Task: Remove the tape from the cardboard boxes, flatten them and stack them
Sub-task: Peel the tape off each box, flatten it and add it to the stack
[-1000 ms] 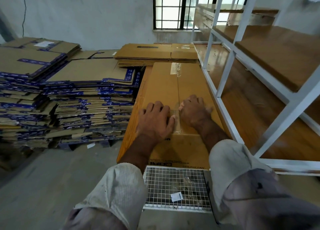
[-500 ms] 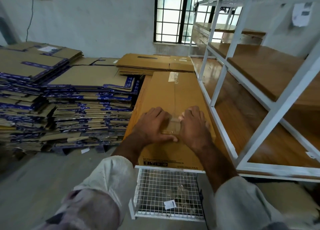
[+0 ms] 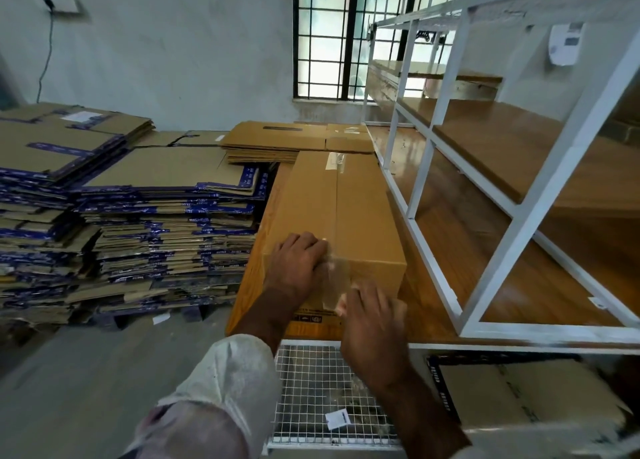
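Note:
A long brown cardboard box (image 3: 360, 212) lies lengthwise on the wooden tabletop (image 3: 252, 285). Clear tape (image 3: 334, 285) runs over its near end along the centre seam; another tape piece (image 3: 335, 160) sits at the far end. My left hand (image 3: 294, 268) presses on the box's near left corner, fingers curled over the top beside the tape. My right hand (image 3: 372, 320) pinches the loose lower end of the clear tape, which is lifted off the box's front face.
Tall stacks of flattened boxes (image 3: 114, 212) with blue print fill the left. More flat brown cartons (image 3: 294, 140) lie behind the box. A white metal shelf frame (image 3: 502, 250) stands right. A wire basket (image 3: 311, 389) sits below the table edge.
My right hand has come off the box top, moved toward me and down, and peeled the near tape end off the front. My left hand stayed on the box.

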Demonstrator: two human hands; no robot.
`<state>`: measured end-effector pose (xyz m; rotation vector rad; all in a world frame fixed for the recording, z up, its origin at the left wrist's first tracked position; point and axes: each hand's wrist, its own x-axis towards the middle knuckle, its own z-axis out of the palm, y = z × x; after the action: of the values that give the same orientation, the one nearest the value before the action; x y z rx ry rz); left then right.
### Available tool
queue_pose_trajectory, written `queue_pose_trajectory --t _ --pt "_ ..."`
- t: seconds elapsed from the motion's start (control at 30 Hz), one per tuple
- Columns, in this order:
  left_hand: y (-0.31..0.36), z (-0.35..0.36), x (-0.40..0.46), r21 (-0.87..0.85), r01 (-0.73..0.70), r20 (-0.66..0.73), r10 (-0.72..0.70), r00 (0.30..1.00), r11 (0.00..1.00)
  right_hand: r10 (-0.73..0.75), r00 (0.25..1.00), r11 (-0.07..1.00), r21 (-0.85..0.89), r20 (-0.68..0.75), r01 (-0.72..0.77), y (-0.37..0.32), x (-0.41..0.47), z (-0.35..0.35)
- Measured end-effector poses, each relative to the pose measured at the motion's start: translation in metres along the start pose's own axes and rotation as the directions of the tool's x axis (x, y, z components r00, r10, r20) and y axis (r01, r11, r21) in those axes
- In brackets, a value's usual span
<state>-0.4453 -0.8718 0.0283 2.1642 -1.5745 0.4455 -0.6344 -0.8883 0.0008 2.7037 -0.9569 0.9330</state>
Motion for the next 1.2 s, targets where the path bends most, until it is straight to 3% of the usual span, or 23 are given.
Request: queue_pose_trajectory --t 0.1,0.17,0.27,0.4,0.57,0.7,0.87,0.97,1.03,1.1,1.2 --pt "0.002 -0.003 0.002 0.075 0.004 0.056 -0.008 0.998 0.997 -0.064 0.997 0.998 -0.013 -0.040 0.064 -0.005 -0.014 0.010" --pt "0.004 -0.003 0.003 0.051 0.006 0.048 -0.008 0.999 0.999 -0.011 0.996 1.000 0.017 -0.083 0.012 -0.007 -0.016 0.012" --pt "-0.008 -0.004 0.002 -0.127 -0.013 0.052 0.019 0.998 0.992 0.036 0.995 0.997 0.074 -0.092 -0.030 -0.009 -0.015 0.007" --pt "-0.027 -0.011 -0.002 -0.442 0.056 0.100 -0.013 0.995 0.895 0.003 0.993 0.986 0.166 -0.115 0.016 -0.010 -0.023 -0.002" --pt "-0.025 0.000 -0.008 -0.288 -0.012 0.093 0.041 0.995 0.958 -0.025 0.964 0.977 0.197 -0.265 0.080 -0.010 -0.030 -0.015" --pt "-0.022 0.012 -0.013 -0.197 -0.062 -0.052 0.053 0.997 0.978 0.046 0.907 0.959 0.273 -0.419 0.077 -0.005 -0.017 -0.033" --pt "-0.014 0.032 -0.036 0.060 -0.108 -0.055 0.111 0.992 0.992 0.370 0.911 0.868 0.417 -0.183 -0.269 0.014 0.034 -0.012" --pt "-0.018 0.044 -0.048 0.071 -0.137 -0.072 0.142 0.987 0.988 0.543 0.835 0.761 0.367 0.090 -0.535 0.028 0.066 0.014" --pt "-0.026 0.044 -0.050 0.081 -0.190 -0.063 0.196 0.979 0.978 0.615 0.766 0.695 0.330 0.187 -0.638 0.036 0.076 0.025" --pt "-0.036 0.034 -0.047 0.018 -0.246 -0.045 0.247 0.968 0.969 0.669 0.683 0.551 0.421 0.294 -0.721 0.043 0.080 0.026" --pt "-0.049 0.011 -0.032 -0.188 -0.223 -0.104 0.206 0.973 0.956 0.643 0.537 0.218 0.542 0.546 -0.812 0.053 0.075 0.026"
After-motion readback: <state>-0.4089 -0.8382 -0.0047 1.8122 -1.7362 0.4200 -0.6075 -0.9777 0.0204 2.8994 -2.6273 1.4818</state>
